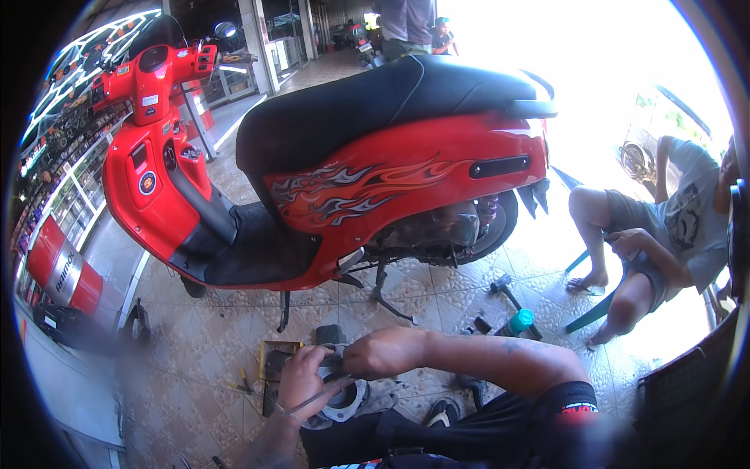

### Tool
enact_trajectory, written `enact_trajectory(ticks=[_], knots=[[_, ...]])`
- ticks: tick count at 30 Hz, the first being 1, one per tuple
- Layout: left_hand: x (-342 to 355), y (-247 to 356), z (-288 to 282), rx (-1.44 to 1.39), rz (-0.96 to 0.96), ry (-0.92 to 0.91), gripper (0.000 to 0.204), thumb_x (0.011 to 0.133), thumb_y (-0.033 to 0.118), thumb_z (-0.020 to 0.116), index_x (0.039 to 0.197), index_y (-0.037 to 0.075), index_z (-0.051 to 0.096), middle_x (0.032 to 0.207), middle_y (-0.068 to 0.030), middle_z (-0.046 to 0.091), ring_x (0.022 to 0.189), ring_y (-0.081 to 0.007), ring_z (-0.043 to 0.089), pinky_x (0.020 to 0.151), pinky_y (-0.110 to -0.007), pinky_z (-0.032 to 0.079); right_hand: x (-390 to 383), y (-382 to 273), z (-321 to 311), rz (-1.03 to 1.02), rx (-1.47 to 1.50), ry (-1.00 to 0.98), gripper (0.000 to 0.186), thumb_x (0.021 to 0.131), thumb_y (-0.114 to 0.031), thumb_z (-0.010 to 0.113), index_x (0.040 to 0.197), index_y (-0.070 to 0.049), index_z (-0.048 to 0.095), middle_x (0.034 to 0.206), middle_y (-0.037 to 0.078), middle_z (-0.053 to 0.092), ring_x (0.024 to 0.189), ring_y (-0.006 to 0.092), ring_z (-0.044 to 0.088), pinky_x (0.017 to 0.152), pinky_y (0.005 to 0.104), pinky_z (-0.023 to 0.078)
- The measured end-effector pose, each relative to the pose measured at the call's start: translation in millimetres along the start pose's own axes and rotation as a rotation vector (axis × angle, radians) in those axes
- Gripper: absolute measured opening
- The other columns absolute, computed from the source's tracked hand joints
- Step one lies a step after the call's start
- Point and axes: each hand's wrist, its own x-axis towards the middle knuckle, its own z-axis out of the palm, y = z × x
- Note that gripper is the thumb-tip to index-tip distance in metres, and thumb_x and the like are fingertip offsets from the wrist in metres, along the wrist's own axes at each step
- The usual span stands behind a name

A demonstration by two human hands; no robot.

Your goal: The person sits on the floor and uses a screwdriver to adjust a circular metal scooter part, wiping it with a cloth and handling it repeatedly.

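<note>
A grey metal engine part (342,400) with a round bore rests low at my lap. My left hand (306,375) is closed on the top left of this part, fingertips close to my right hand. My right hand (380,350) is closed just above the bore, and what its fingers hold is hidden. A thin metal strip (335,386) crosses below my hands. A small dark block (328,334) lies behind them. Left of my left hand is a yellow-edged tray (276,353) with yellow-handled pliers (242,388) beside it.
A red scooter (391,187) with black seat stands ahead. A seated person (672,227) is at right, others (402,27) behind. A hammer-like tool (508,291) and teal can (520,320) lie on the tiled floor (180,344). Red drums (51,250) and display shelves line the left.
</note>
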Motion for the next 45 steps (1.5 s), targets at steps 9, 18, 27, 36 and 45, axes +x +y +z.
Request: enact_trajectory(ticks=[9, 18, 27, 36, 45], knots=[[-3, -11, 10, -0.02, 0.037, 0.039, 0.061, 0.074, 0.043, 0.096, 0.119, 0.009, 0.071, 0.115, -0.0123, 0.071, 0.109, -0.0358, 0.07, 0.094, -0.048, 0.055, 9, -6, -8, -0.005, -0.109, -0.058, 0.014, 0.094, -0.016, 0.066, 0.098, -0.002, 0.064, 0.099, 0.016, 0.068, 0.092, 0.0382, 0.072, 0.076, 0.0492, 0.059], [-4, -13, 6, -0.029, 0.031, 0.053, 0.06, 0.073, 0.04, 0.097, 0.118, 0.01, 0.071, 0.115, -0.0122, 0.071, 0.11, -0.0359, 0.069, 0.096, -0.048, 0.054, 5, -16, -11, -0.01, -0.131, 0.007, 0.016, 0.096, -0.016, 0.064, 0.104, -0.003, 0.065, 0.103, 0.017, 0.069, 0.094, 0.0385, 0.073, 0.074, 0.0496, 0.06], [-7, -7, 7, -0.017, 0.052, 0.057, 0.063, 0.07, 0.037, 0.097, 0.12, 0.01, 0.07, 0.117, -0.0141, 0.07, 0.111, -0.0377, 0.069, 0.097, -0.049, 0.054, 18, -5, 3, 0.17, -0.128, -0.286, 0.018, 0.099, -0.02, 0.061, 0.099, -0.003, 0.067, 0.099, 0.015, 0.07, 0.092, 0.0385, 0.073, 0.074, 0.05, 0.059], [-5, -17, 14, -0.047, 0.073, 0.094, 0.058, 0.069, 0.028, 0.095, 0.118, 0.011, 0.07, 0.115, -0.014, 0.071, 0.109, -0.0381, 0.069, 0.094, -0.049, 0.055, 15, -4, 3, 0.068, -0.153, -0.22, 0.017, 0.098, -0.02, 0.06, 0.097, -0.005, 0.067, 0.096, 0.014, 0.069, 0.089, 0.0366, 0.074, 0.072, 0.0502, 0.06], [-3, -9, 9, -0.006, 0.035, 0.071, 0.056, 0.072, 0.032, 0.096, 0.117, 0.009, 0.07, 0.114, -0.0153, 0.071, 0.108, -0.0387, 0.069, 0.094, -0.048, 0.055, -4, 2, 15, -0.078, -0.039, 0.104, 0.027, 0.092, -0.019, 0.07, 0.113, -0.004, 0.066, 0.106, 0.016, 0.066, 0.096, 0.0381, 0.072, 0.08, 0.0494, 0.059]])
